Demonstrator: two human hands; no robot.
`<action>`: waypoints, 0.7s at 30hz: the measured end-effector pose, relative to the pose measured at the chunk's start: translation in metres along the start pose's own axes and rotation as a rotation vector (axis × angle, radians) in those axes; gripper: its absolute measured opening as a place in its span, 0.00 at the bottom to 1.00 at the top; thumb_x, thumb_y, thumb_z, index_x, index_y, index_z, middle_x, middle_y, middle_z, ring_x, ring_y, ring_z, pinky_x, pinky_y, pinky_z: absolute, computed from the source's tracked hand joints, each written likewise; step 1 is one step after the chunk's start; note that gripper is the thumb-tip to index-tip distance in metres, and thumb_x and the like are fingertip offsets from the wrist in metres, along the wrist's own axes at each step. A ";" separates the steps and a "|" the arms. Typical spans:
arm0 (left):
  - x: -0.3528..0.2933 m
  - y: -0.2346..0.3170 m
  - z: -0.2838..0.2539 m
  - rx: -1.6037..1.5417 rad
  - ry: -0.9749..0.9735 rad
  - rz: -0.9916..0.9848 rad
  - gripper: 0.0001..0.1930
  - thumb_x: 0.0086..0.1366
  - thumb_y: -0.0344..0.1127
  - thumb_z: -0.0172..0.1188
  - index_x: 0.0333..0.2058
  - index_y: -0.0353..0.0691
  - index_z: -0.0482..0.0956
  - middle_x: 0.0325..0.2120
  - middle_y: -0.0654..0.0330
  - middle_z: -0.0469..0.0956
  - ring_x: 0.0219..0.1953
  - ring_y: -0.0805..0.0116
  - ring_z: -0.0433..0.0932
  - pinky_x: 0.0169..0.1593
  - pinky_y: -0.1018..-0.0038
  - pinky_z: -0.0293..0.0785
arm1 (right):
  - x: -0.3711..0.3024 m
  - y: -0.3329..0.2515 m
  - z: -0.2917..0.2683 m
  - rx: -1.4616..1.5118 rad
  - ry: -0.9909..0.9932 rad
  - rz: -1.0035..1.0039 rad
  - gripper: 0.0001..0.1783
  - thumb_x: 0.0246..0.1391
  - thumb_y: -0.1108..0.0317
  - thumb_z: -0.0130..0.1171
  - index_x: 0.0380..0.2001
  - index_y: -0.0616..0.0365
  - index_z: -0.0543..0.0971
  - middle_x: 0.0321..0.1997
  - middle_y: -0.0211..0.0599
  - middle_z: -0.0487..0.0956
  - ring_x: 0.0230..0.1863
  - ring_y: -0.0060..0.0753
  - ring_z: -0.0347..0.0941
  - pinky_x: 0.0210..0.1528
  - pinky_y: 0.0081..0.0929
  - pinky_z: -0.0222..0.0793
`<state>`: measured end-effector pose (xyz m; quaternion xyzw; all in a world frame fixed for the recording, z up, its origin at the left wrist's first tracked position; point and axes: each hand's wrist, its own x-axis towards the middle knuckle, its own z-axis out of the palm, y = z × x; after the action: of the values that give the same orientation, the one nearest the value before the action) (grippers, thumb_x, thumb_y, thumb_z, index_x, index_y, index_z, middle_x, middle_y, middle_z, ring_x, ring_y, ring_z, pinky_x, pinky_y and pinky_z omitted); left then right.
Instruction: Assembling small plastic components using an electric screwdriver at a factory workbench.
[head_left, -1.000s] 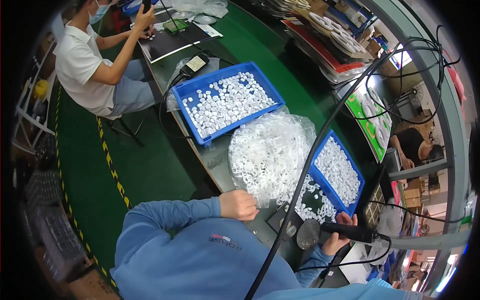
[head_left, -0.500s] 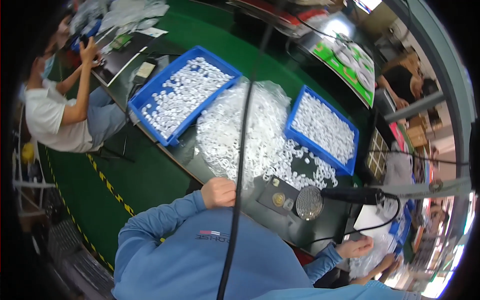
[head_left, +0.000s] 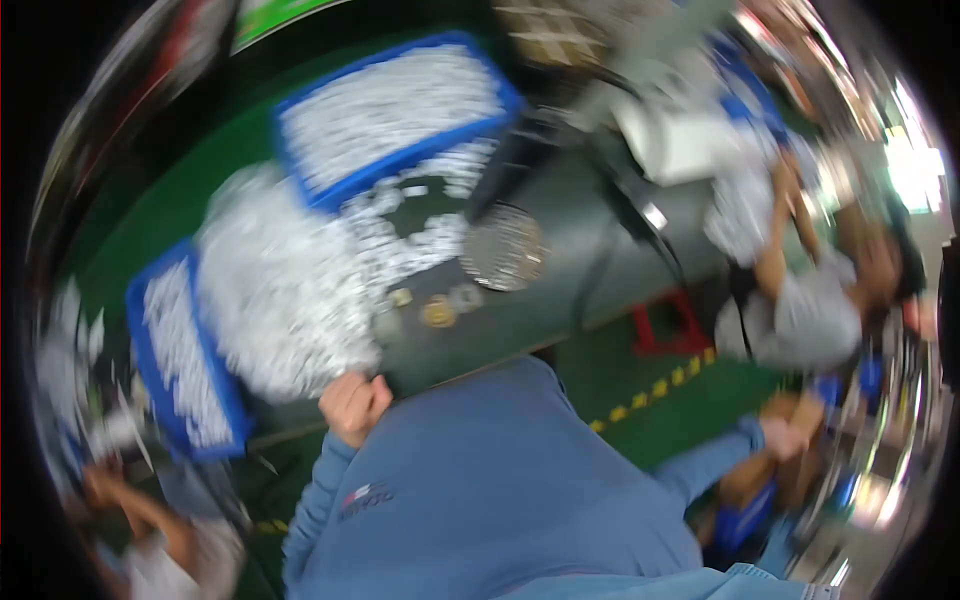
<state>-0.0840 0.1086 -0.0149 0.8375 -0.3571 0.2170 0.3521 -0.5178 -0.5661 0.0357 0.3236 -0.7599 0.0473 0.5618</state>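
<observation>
Left hand (head_left: 354,405) curling into loose fist, resting on bench edge just below heap of white parts (head_left: 290,290), gripping nothing visible; right hand (head_left: 782,438) reaching far right of heap, grip unreadable through blur; judging: steadying head first, then picking from heap's near edge

Frame heavily motion-blurred. Left hand (head_left: 354,405) sits lower left of centre, fingers curled into a loose fist, knuckles up; whether it grips anything can't be told. Left forearm in a blue sleeve runs down from it toward the bottom edge, elbow bent. Right arm, also blue-sleeved, stretches out to the lower right; right hand (head_left: 782,440) small and smeared there, its grip unreadable. Blue-clad torso fills bottom centre.
</observation>
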 end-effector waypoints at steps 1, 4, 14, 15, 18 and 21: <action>-0.002 0.000 0.001 -0.006 0.031 0.016 0.15 0.48 0.18 0.66 0.15 0.38 0.66 0.15 0.55 0.63 0.15 0.55 0.64 0.19 0.60 0.55 | -0.016 0.012 0.034 0.278 0.026 0.011 0.19 0.61 0.61 0.53 0.48 0.61 0.80 0.51 0.44 0.78 0.41 0.37 0.77 0.37 0.39 0.72; -0.007 -0.019 0.011 -0.052 0.077 0.108 0.16 0.55 0.16 0.60 0.15 0.37 0.64 0.13 0.52 0.61 0.13 0.54 0.61 0.18 0.61 0.51 | -0.065 0.057 0.080 0.613 0.088 0.349 0.17 0.64 0.62 0.48 0.23 0.57 0.76 0.24 0.47 0.80 0.29 0.50 0.81 0.29 0.49 0.75; -0.038 -0.026 0.014 -0.024 0.123 0.117 0.14 0.56 0.15 0.58 0.14 0.32 0.68 0.09 0.52 0.59 0.10 0.55 0.59 0.16 0.62 0.51 | -0.300 0.211 0.035 0.629 -0.616 1.476 0.37 0.71 0.44 0.39 0.47 0.73 0.81 0.52 0.60 0.81 0.56 0.57 0.78 0.63 0.46 0.69; -0.023 -0.012 0.027 -0.070 0.108 0.107 0.14 0.58 0.19 0.58 0.15 0.33 0.68 0.10 0.51 0.60 0.11 0.52 0.60 0.17 0.60 0.52 | -0.293 0.255 0.066 0.492 -0.596 1.549 0.39 0.70 0.41 0.36 0.45 0.70 0.83 0.49 0.56 0.83 0.55 0.60 0.78 0.62 0.48 0.69; -0.035 -0.016 0.010 0.117 0.036 -0.162 0.22 0.67 0.44 0.54 0.18 0.35 0.70 0.14 0.45 0.63 0.18 0.42 0.65 0.23 0.53 0.59 | -0.290 0.266 0.071 0.569 -0.606 1.481 0.37 0.70 0.41 0.39 0.44 0.66 0.85 0.46 0.53 0.84 0.53 0.60 0.78 0.62 0.49 0.69; -0.018 -0.012 0.007 0.054 0.016 0.021 0.16 0.59 0.18 0.57 0.14 0.33 0.65 0.10 0.52 0.56 0.11 0.52 0.56 0.18 0.59 0.49 | -0.296 0.279 0.072 0.656 -0.587 1.429 0.35 0.69 0.41 0.42 0.43 0.62 0.86 0.46 0.52 0.85 0.52 0.60 0.79 0.62 0.49 0.70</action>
<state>-0.0866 0.1175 -0.0357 0.8411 -0.3571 0.2371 0.3298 -0.6813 -0.2482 -0.1711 -0.0893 -0.8451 0.5243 0.0533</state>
